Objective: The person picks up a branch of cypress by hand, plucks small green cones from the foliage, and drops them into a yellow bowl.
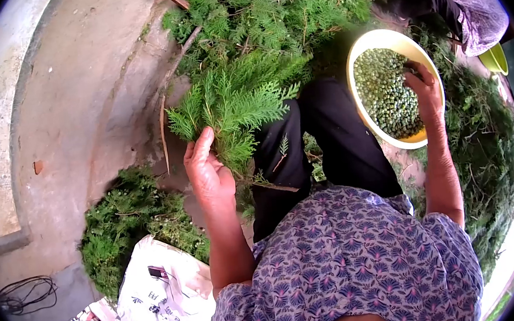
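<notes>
My left hand is closed on a green leafy sprig, thumb and fingers pinching its stems above my left knee. Over at the right, my right hand reaches into a pale yellow basin holding small round green cones. Its fingertips touch the cones near the basin's right side, and whether they grip any is hidden. A small loose sprig lies on my dark trousers.
A large heap of green branches lies ahead, with more branches at right and lower left. A white sack bears a small device. Another person sits at upper right beside a yellow-green container. Coiled cable lies at left.
</notes>
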The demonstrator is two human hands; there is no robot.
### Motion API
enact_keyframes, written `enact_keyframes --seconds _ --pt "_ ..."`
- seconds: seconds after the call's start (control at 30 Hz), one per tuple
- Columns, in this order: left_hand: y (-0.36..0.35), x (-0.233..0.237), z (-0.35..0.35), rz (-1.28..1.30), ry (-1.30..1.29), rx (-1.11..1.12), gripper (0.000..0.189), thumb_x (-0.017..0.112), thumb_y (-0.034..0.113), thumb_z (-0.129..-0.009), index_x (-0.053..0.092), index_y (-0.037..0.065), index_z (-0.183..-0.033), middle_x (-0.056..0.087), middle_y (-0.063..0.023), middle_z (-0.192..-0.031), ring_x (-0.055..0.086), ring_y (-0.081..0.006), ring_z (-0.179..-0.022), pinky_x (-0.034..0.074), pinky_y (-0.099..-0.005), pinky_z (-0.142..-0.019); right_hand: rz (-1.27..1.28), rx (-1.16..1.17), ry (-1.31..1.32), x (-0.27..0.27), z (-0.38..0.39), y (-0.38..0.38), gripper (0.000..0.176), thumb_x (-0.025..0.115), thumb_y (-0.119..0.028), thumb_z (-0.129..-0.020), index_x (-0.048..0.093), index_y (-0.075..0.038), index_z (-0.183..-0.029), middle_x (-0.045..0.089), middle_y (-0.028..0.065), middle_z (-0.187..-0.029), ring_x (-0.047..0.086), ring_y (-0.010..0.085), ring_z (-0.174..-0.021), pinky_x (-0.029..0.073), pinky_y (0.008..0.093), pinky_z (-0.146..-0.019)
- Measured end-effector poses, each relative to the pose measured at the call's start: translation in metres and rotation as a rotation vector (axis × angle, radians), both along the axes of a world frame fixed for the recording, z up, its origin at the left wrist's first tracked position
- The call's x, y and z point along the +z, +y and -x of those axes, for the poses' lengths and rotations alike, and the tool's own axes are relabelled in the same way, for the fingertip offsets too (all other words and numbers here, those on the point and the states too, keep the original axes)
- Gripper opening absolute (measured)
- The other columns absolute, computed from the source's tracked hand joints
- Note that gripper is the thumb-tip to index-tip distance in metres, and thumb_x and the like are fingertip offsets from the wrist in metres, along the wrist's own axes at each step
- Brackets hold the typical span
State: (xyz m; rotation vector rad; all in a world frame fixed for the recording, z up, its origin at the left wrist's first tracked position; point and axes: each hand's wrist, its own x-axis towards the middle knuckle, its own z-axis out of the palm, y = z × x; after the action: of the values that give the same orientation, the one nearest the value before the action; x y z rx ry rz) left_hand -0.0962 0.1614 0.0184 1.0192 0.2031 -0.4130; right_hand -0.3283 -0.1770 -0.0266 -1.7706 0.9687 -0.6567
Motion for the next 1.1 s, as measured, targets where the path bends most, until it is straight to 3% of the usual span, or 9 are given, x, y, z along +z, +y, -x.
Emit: enact_keyframes --seconds 0.13,0.27,0.33,0.4,0.43,0.6,0.77,0.97,1.1 --pt "0.001 0.005 -0.004 0.008 -0.057 0.033 0.016 0.064 0.002 -0.075 0.057 0.002 -0.090 0.061 -0.0063 -0.089 0.059 -0.0155 -0.080 0.049 -0.0296 -0.074 0.521 -0.284 0.589 -0.066 0.057 -0.069 0.038 0.053 -0.017 -0.078 0.055 -0.010 -0.116 0.051 0.0136 -0.119 0.049 0.0259 -0.109 0.040 0.0354 -0.091" --pt "-0.003 0.011 -0.010 -0.044 -0.065 0.056 0.017 0.063 0.006 -0.078 0.057 0.004 -0.094 0.062 -0.0052 -0.090 0.059 -0.0161 -0.083 0.049 -0.0350 -0.072 0.674 -0.302 0.459 -0.071 0.064 -0.082 0.029 0.049 -0.010 -0.081 0.060 -0.010 -0.107 0.057 0.0144 -0.108 0.055 0.0255 -0.100 0.043 0.0349 -0.087" --pt "-0.004 0.015 -0.017 0.099 0.051 0.001 0.017 0.061 0.010 -0.081 0.057 0.004 -0.097 0.062 -0.0052 -0.090 0.058 -0.0168 -0.079 0.049 -0.0404 -0.072 0.290 -0.330 0.223 -0.051 0.042 -0.070 0.028 0.044 -0.004 -0.081 0.060 -0.001 -0.105 0.062 0.0099 -0.096 0.059 0.0168 -0.089 0.045 0.0268 -0.079" --pt "-0.004 0.019 -0.022 0.080 0.049 0.002 0.017 0.052 0.018 -0.086 0.055 0.006 -0.098 0.056 -0.0038 -0.080 0.039 -0.0131 -0.055 0.045 -0.0427 -0.076 0.417 -0.325 0.156 -0.049 0.037 -0.075 0.026 0.046 -0.006 -0.083 0.060 0.001 -0.103 0.064 0.0072 -0.091 0.059 0.0114 -0.083 0.045 0.0232 -0.076" --pt "0.002 0.016 -0.027 0.217 0.084 -0.057 0.016 0.052 0.019 -0.086 0.055 0.006 -0.095 0.054 -0.0023 -0.075 0.038 -0.0125 -0.055 0.045 -0.0422 -0.076 0.356 -0.376 0.010 -0.053 0.036 -0.080 0.022 0.050 -0.010 -0.084 0.064 -0.005 -0.100 0.065 0.0128 -0.086 0.061 0.0154 -0.078 0.047 0.0272 -0.069" --pt "0.006 0.025 -0.031 0.550 0.158 -0.162 0.014 0.050 0.021 -0.086 0.055 0.008 -0.085 0.048 0.0024 -0.063 0.040 -0.0100 -0.051 0.043 -0.0378 -0.074 0.787 -0.345 0.684 -0.075 0.062 -0.112 0.048 0.059 -0.040 -0.078 0.056 -0.004 -0.111 0.058 0.0164 -0.104 0.055 0.0306 -0.097 0.043 0.0410 -0.083" --pt "0.000 0.014 -0.029 0.709 0.092 -0.325 0.015 0.050 0.025 -0.085 0.053 0.010 -0.084 0.049 0.0019 -0.064 0.044 -0.0090 -0.053 0.042 -0.0326 -0.064 0.323 -0.120 0.272 0.007 -0.017 -0.005 0.023 0.058 -0.011 -0.081 0.061 -0.001 -0.102 0.065 0.0099 -0.086 0.058 0.0173 -0.070 0.045 0.0279 -0.067" --pt "-0.018 -0.002 -0.028 0.922 0.061 -0.471 0.016 0.045 0.020 -0.088 0.051 0.006 -0.090 0.051 -0.0049 -0.073 0.045 -0.0121 -0.051 0.037 -0.0269 -0.047 0.043 0.537 -0.384 0.064 -0.115 0.128 0.015 0.062 -0.001 -0.077 0.064 -0.004 -0.092 0.061 0.0081 -0.089 0.057 0.0170 -0.084 0.047 0.0273 -0.075" --pt "-0.023 -0.003 -0.020 1.021 0.066 -0.530 0.017 0.042 0.018 -0.089 0.050 0.003 -0.093 0.052 -0.0067 -0.073 0.044 -0.0107 -0.048 0.037 -0.0256 -0.044 -0.206 0.708 -0.421 0.078 -0.140 0.165 0.018 0.062 0.000 -0.077 0.062 -0.001 -0.095 0.060 0.0081 -0.088 0.058 0.0141 -0.079 0.048 0.0256 -0.071"
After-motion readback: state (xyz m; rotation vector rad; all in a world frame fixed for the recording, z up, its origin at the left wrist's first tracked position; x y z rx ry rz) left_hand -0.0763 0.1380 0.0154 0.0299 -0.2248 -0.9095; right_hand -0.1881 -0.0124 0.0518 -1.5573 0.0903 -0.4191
